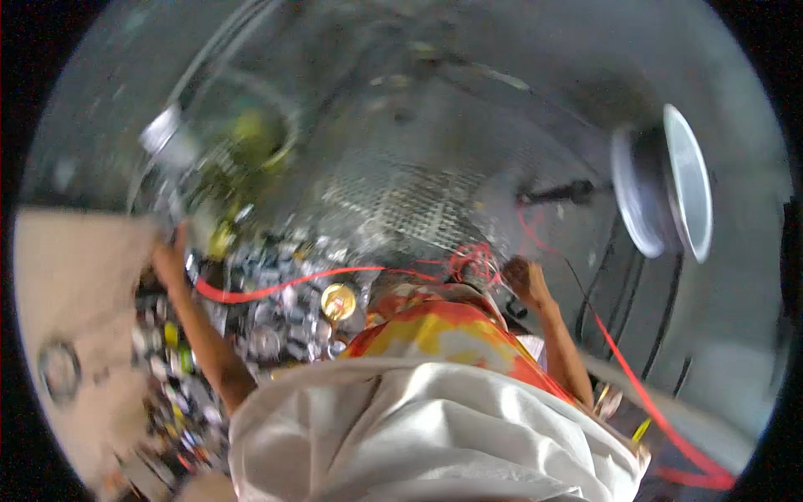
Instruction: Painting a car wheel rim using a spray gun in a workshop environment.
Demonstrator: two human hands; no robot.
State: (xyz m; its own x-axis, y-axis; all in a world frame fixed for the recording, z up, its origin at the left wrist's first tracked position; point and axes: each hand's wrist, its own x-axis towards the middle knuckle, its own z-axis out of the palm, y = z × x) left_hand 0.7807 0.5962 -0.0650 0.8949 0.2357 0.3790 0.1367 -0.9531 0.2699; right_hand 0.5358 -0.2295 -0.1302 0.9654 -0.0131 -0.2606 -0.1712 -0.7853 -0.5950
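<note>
- Red cable (238, 295) ran across the middle, from just beside the left hand (170, 261), over the clutter (276, 251), to a tangle (474, 264) near the lap. It bowed loosely, so probably slack, not under tension.
- Left hand was stretched out by the board (75, 284), fingers up and somewhat apart. Too blurred; couldn't tell whether it gripped anything.
- Right hand (525, 282) sat just beside the tangle, fingers curled in. Grip looked narrow; couldn't tell if cable was inside. Probably kept low and close because the loops bunched there.
- Arms were wide apart, roughly matching the cable's span.
- Spool (690, 184) stood on edge at right, beside a dark arm (565, 192). Likely set that way so it could turn.
- Second red run (631, 372) trailed lower right; couldn't trace its link to the tangle.
- Gold disc (338, 301) lay among the clutter, below the cable.
</note>
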